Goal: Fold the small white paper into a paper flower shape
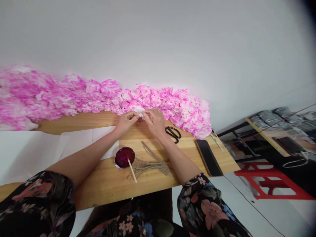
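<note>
Both my hands meet over the far side of the wooden table (pixel 106 184). My left hand (pixel 126 121) and my right hand (pixel 155 120) pinch a small white paper flower (pixel 139 111) between their fingertips. It is held right in front of a long heap of pink and white paper flowers (pixel 98 95) along the wall. Below my forearms lies a bundle of brown twine pieces (pixel 150 163). A small dish of dark red dye (pixel 124 157) with a wooden stick (pixel 131 170) resting in it sits beside the twine.
Black scissors (pixel 173 133) lie to the right of my right hand. A dark phone (pixel 208 157) and a thin stick (pixel 216 141) lie near the table's right end. White paper sheets (pixel 29 151) cover the left. A red stool (pixel 269 181) and a black shelf (pixel 283 144) stand at the right.
</note>
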Available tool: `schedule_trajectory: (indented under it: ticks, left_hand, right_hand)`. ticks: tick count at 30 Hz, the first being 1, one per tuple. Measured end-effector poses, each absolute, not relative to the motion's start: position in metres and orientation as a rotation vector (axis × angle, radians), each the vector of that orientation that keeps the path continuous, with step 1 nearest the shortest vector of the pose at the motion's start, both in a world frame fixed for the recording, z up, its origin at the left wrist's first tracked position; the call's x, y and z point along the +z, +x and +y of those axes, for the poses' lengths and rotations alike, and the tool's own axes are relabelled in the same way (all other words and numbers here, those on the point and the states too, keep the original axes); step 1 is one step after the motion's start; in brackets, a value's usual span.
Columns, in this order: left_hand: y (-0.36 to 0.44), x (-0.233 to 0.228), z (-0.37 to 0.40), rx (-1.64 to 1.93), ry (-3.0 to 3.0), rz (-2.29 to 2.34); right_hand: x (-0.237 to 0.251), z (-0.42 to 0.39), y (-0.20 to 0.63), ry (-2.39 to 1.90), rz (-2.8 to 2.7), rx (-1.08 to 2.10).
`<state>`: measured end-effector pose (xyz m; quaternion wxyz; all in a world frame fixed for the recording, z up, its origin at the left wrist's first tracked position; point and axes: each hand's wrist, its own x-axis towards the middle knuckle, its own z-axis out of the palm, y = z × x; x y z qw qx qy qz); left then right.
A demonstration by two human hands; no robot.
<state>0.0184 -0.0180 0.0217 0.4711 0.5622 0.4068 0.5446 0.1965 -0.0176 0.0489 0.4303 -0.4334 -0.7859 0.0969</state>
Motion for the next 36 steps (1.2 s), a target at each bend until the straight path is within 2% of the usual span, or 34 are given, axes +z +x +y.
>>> schedule_trajectory:
  ticks: [7, 18, 26, 36]
  left_hand:
    - [0.019, 0.021, -0.019, 1.274, 1.443, 0.995]
    - [0.013, 0.022, -0.019, 1.285, 1.387, 1.024]
    - [0.018, 0.023, -0.021, 1.153, 1.484, 1.031]
    - [0.019, 0.025, -0.020, 1.232, 1.311, 0.973]
  right_hand:
    - [0.043, -0.015, 0.197, -1.151, -1.931, 0.376]
    - [0.026, 0.009, 0.204, -1.095, -1.309, 1.085]
    - [0.038, -0.008, 0.193, -1.081, -1.478, 0.951]
    - [0.044, -0.017, 0.193, -0.994, -1.737, 0.734]
